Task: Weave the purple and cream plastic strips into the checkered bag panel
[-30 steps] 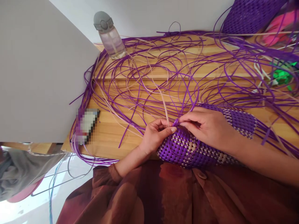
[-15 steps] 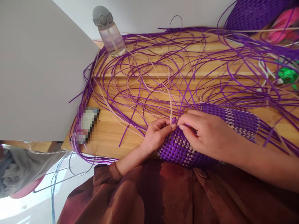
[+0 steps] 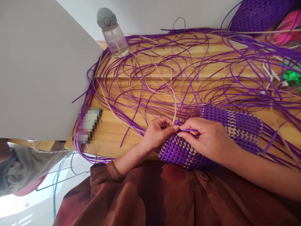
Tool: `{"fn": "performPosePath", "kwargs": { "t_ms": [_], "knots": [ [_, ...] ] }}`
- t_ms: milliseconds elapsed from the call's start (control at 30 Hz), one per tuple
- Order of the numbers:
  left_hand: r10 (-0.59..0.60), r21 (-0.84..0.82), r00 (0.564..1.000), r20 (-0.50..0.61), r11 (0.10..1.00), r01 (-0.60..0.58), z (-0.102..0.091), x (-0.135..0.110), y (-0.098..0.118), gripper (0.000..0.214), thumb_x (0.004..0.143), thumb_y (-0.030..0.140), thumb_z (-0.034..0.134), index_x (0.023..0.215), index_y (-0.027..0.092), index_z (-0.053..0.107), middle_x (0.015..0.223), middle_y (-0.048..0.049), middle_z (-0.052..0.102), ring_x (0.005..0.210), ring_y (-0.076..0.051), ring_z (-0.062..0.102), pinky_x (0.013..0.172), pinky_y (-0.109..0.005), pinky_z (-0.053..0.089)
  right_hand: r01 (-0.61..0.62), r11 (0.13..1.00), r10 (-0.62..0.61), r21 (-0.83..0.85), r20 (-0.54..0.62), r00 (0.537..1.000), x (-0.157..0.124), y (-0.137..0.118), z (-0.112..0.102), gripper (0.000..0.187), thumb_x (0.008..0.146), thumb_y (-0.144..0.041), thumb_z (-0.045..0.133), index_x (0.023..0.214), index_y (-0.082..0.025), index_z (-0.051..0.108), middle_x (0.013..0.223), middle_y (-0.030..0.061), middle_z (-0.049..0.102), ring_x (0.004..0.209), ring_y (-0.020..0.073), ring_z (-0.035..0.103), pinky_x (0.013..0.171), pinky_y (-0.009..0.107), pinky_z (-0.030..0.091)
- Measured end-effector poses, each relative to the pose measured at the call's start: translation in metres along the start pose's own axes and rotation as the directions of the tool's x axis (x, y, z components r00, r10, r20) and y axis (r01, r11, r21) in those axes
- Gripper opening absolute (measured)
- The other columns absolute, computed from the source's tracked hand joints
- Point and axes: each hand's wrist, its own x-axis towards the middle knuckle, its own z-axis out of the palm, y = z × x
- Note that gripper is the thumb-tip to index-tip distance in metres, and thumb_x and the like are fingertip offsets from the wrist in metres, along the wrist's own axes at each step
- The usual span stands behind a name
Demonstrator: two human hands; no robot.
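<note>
A purple and beige woven piece (image 3: 174,155), like a basket panel, lies at the front edge of the table by my lap. My left hand (image 3: 157,133) pinches its upper left edge between thumb and fingers, where a beige strip (image 3: 175,106) rises from the weave. My right hand (image 3: 204,135) is closed on a purple strip (image 3: 191,130), which lies between thumb and forefinger close to the left thumb tip. Behind the right hand, a second patterned woven part (image 3: 244,125) extends to the right with loose strips running from its end.
Long loose purple strips (image 3: 131,75) tangle across the wooden table (image 3: 110,144). A bottle with a grey lid (image 3: 114,37) stands at the back left, and a blurred phone (image 3: 90,124) lies at the left. A purple woven item (image 3: 258,15) and green pieces (image 3: 291,77) are at the right.
My right hand has shifted slightly down and right from the edge, and a purple strip now shows between its fingers. The left hand keeps its hold. The view has shifted slightly.
</note>
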Motion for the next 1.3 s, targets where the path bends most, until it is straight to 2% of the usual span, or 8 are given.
{"fn": "performPosePath", "kwargs": {
  "t_ms": [133, 400, 533, 667, 833, 900, 1033, 1300],
  "knots": [
    [0.034, 0.147, 0.999, 0.032, 0.988, -0.039, -0.002, 0.003, 0.004, 0.038, 0.078, 0.048, 0.076, 0.074, 0.014, 0.059, 0.060, 0.0038, 0.052, 0.052, -0.006, 0.040, 0.051, -0.022, 0.027, 0.014, 1.000, -0.015, -0.019, -0.061, 0.998, -0.003, 0.001, 0.002, 0.005, 0.084, -0.021, 0.073, 0.086, -0.019, 0.069, 0.075, -0.0021, 0.068, 0.065, 0.0109, 0.060, 0.064, 0.024, 0.045],
    [-0.094, 0.088, 0.985, 0.141, 0.993, 0.082, -0.008, 0.004, 0.014, 0.039, 0.079, 0.051, 0.074, 0.078, 0.016, 0.058, 0.054, 0.0073, 0.046, 0.045, -0.004, 0.033, 0.045, -0.022, 0.021, 0.029, 0.999, -0.031, -0.033, -0.065, 0.997, -0.002, 0.005, 0.001, 0.009, 0.085, -0.027, 0.075, 0.084, -0.020, 0.070, 0.073, -0.0024, 0.067, 0.062, 0.0106, 0.058, 0.060, 0.025, 0.042],
    [-0.036, 0.152, 0.997, 0.076, 0.988, 0.024, -0.008, 0.007, 0.011, 0.041, 0.070, 0.048, 0.083, 0.078, 0.015, 0.060, 0.062, 0.0039, 0.056, 0.051, -0.006, 0.043, 0.049, -0.022, 0.028, 0.015, 0.999, -0.017, -0.041, -0.056, 0.998, -0.002, 0.006, 0.002, 0.008, 0.084, -0.027, 0.075, 0.083, -0.020, 0.070, 0.072, -0.0023, 0.066, 0.060, 0.0104, 0.057, 0.058, 0.025, 0.040],
    [0.121, 0.393, 0.993, 0.012, 0.912, -0.116, -0.003, 0.006, 0.010, 0.036, 0.078, 0.046, 0.075, 0.071, 0.015, 0.060, 0.062, 0.0023, 0.055, 0.056, -0.009, 0.043, 0.053, -0.024, 0.031, 0.026, 0.998, -0.029, -0.049, -0.056, 0.998, -0.002, 0.007, 0.004, 0.008, 0.083, -0.025, 0.076, 0.082, -0.020, 0.071, 0.071, -0.0021, 0.066, 0.059, 0.0104, 0.057, 0.059, 0.025, 0.041],
    [0.193, 0.585, 0.971, 0.138, 0.775, -0.237, -0.005, 0.007, 0.017, 0.027, 0.090, 0.036, 0.060, 0.074, 0.015, 0.063, 0.069, 0.0003, 0.059, 0.067, -0.011, 0.049, 0.064, -0.025, 0.036, 0.052, 0.997, -0.056, -0.053, -0.071, 0.996, -0.002, 0.008, 0.004, 0.009, 0.084, -0.026, 0.076, 0.080, -0.019, 0.070, 0.070, -0.0012, 0.065, 0.059, 0.0105, 0.056, 0.058, 0.026, 0.040],
    [0.108, 0.515, 0.975, 0.193, 0.835, -0.195, -0.007, 0.008, 0.018, 0.032, 0.090, 0.040, 0.060, 0.071, 0.014, 0.061, 0.064, 0.0016, 0.053, 0.063, -0.010, 0.045, 0.060, -0.025, 0.033, 0.061, 0.997, -0.063, -0.040, -0.068, 0.996, -0.003, 0.009, 0.002, 0.010, 0.086, -0.027, 0.073, 0.080, -0.019, 0.071, 0.070, -0.0008, 0.065, 0.061, 0.0108, 0.057, 0.060, 0.026, 0.041],
    [-0.110, 0.218, 0.967, 0.230, 0.974, 0.059, -0.010, 0.009, 0.015, 0.044, 0.086, 0.055, 0.063, 0.069, 0.017, 0.051, 0.054, 0.0075, 0.036, 0.048, -0.006, 0.028, 0.047, -0.025, 0.020, 0.060, 0.998, -0.060, -0.002, -0.049, 0.997, -0.004, 0.009, -0.001, 0.009, 0.090, -0.026, 0.068, 0.084, -0.020, 0.072, 0.071, -0.0008, 0.066, 0.065, 0.0111, 0.059, 0.064, 0.025, 0.043],
    [-0.099, -0.014, 0.979, 0.178, 0.995, 0.103, -0.003, 0.009, 0.006, 0.042, 0.068, 0.048, 0.083, 0.070, 0.014, 0.058, 0.059, 0.0043, 0.052, 0.051, -0.006, 0.039, 0.051, -0.023, 0.026, 0.103, 0.993, -0.103, -0.065, 0.004, 0.995, -0.007, 0.014, -0.004, 0.011, 0.092, -0.024, 0.064, 0.091, -0.020, 0.074, 0.075, 0.0015, 0.067, 0.071, 0.0146, 0.062, 0.069, 0.028, 0.048]
  ]
}}
